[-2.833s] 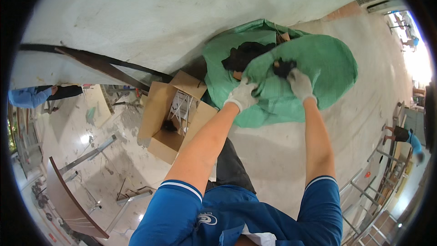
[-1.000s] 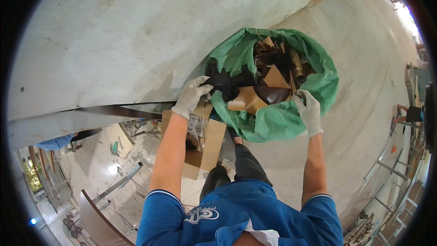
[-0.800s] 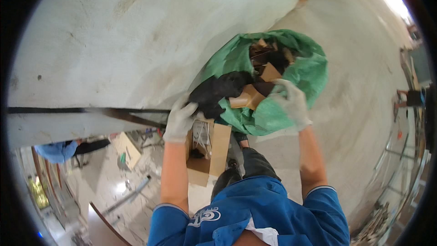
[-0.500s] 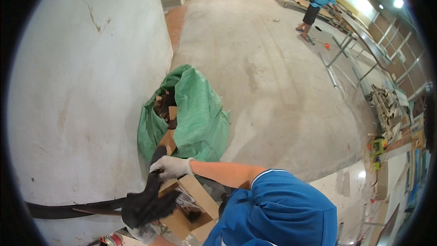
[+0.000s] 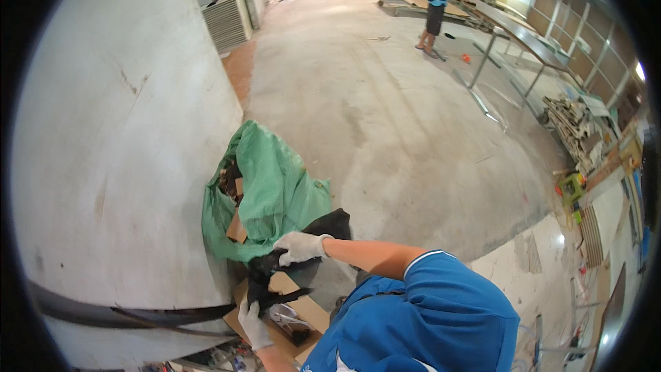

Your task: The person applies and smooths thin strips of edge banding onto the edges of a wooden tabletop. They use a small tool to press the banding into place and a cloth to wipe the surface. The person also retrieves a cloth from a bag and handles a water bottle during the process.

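Observation:
Both my hands wear pale work gloves. My right hand is closed on a limp black cloth-like piece, part of which spreads out beyond the wrist toward the floor. Lower down, my left hand grips the hanging end of the same piece. Below it stands an open cardboard box with pale and dark bits inside, partly covered by the black material. Just beyond my hands, against the wall, slumps a green woven sack with its mouth open, showing cardboard pieces and dark scraps.
A white wall rises on the left, with long dark strips along its lower part. Loose clutter lies at the bottom. On the far right a person in blue stands at a long table; scrap material is piled nearer.
My right hand has moved right and slightly nearer, drawing the black piece across the sack's near side. My left hand has come up to the box's edge. The view has shifted.

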`<state>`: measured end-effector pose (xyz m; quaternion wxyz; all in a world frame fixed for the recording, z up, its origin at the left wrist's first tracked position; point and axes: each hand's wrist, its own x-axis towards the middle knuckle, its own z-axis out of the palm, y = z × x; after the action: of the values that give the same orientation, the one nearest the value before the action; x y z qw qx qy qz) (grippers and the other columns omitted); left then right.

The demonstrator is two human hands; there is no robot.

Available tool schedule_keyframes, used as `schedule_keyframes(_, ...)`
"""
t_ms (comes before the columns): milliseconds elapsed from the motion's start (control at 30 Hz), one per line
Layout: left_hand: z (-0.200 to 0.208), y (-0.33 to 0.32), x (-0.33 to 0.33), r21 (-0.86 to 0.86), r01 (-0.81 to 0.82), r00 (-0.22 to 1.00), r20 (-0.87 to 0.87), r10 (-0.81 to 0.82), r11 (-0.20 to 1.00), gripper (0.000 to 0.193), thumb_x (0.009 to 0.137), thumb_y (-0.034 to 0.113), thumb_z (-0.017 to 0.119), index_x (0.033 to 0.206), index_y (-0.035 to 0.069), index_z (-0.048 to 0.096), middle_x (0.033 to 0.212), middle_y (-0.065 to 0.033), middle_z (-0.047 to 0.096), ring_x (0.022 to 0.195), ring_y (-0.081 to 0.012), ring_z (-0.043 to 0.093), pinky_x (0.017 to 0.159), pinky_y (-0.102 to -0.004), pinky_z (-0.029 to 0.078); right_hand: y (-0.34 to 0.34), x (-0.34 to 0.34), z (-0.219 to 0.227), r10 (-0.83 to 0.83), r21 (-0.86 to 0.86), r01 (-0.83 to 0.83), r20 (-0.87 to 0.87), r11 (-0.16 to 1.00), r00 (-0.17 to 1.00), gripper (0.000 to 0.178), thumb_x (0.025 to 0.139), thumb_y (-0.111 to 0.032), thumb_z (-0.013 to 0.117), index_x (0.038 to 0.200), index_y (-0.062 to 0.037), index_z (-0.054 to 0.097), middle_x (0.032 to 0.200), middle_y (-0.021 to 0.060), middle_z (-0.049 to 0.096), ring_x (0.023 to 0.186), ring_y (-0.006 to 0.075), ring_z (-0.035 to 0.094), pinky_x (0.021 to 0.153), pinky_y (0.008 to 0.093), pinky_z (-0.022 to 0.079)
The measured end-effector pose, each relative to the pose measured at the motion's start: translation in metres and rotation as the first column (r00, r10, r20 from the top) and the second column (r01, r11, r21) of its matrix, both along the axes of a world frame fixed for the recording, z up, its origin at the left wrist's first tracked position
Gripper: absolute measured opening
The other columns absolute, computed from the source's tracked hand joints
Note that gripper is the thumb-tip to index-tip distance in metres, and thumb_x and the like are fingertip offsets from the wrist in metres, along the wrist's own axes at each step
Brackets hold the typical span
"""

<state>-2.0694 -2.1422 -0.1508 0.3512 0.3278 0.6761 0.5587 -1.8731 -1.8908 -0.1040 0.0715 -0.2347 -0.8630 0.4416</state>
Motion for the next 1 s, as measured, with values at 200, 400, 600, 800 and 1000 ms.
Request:
schedule_keyframes(200, 0.037, 0.068, 0.102, 0.048, -0.016, 0.897, 0.442, -0.007, 0.999, 0.034, 0.104, 0.024, 0.058, 0.131, 0.002, 0.061, 0.114, -0.0075, 0.068, 0.099, -0.0192, 0.066, 0.09, -0.0376, 0.054, -0.007, 0.044, 0.019, 0.046, -0.148, -0.056, -0.073, 0.987, 0.996, 0.063, 0.078, -0.044, 0.082, 0.122, -0.001, 0.068, 0.113, 0.0235, 0.072, 0.11, 0.0386, 0.067, 0.095, 0.0447, 0.052)
schedule_keyframes(400, 0.051, 0.129, 0.182, 0.001, 0.089, 0.621, 0.782, -0.057, 0.996, 0.045, 0.108, 0.037, 0.049, 0.136, 0.004, 0.058, 0.115, -0.0106, 0.072, 0.097, -0.0202, 0.069, 0.089, -0.0376, 0.055, 0.032, 0.111, 0.013, -0.047, 0.072, 0.048, -0.016, 0.996, 0.999, 0.046, 0.079, -0.023, 0.074, 0.121, -0.0043, 0.069, 0.112, 0.019, 0.073, 0.107, 0.0401, 0.067, 0.094, 0.0466, 0.054)
schedule_keyframes(600, 0.017, 0.16, 0.228, -0.08, -0.021, 1.0, 0.011, 0.022, 0.997, 0.042, 0.092, 0.031, 0.072, 0.124, 0.004, 0.066, 0.107, -0.0088, 0.072, 0.093, -0.0194, 0.067, 0.085, -0.0346, 0.055, 0.127, 0.195, 0.008, 0.073, -0.585, -0.208, -0.245, 0.784, 0.967, 0.04, 0.09, -0.009, 0.071, 0.126, 0.0068, 0.066, 0.112, 0.0083, 0.072, 0.096, 0.0153, 0.068, 0.084, 0.0316, 0.055)
schedule_keyframes(800, -0.018, 0.118, 0.273, -0.242, -0.275, 0.96, -0.01, 0.281, 0.93, 0.063, 0.083, 0.033, 0.08, 0.136, 0.006, 0.061, 0.119, -0.0148, 0.07, 0.101, -0.0256, 0.069, 0.091, -0.0364, 0.054, 0.193, 0.215, -0.035, 0.201, 0.485, -0.454, 0.486, 0.748, 0.851, 0.023, 0.079, -0.008, 0.072, 0.102, -0.0047, 0.075, 0.093, 0.021, 0.074, 0.091, 0.0314, 0.074, 0.079, 0.0366, 0.056)
schedule_keyframes(1000, -0.031, 0.063, 0.29, -0.261, -0.393, 0.912, -0.229, 0.339, 0.882, 0.09, 0.076, 0.028, 0.084, 0.154, 0.011, 0.042, 0.149, -0.0247, 0.05, 0.131, -0.0394, 0.054, 0.11, -0.0446, 0.045, 0.154, 0.172, -0.027, 0.393, 0.18, -0.416, 0.149, 0.891, 0.907, 0.032, 0.079, -0.008, 0.074, 0.11, -0.0007, 0.072, 0.092, 0.0197, 0.074, 0.086, 0.0322, 0.073, 0.078, 0.039, 0.055)
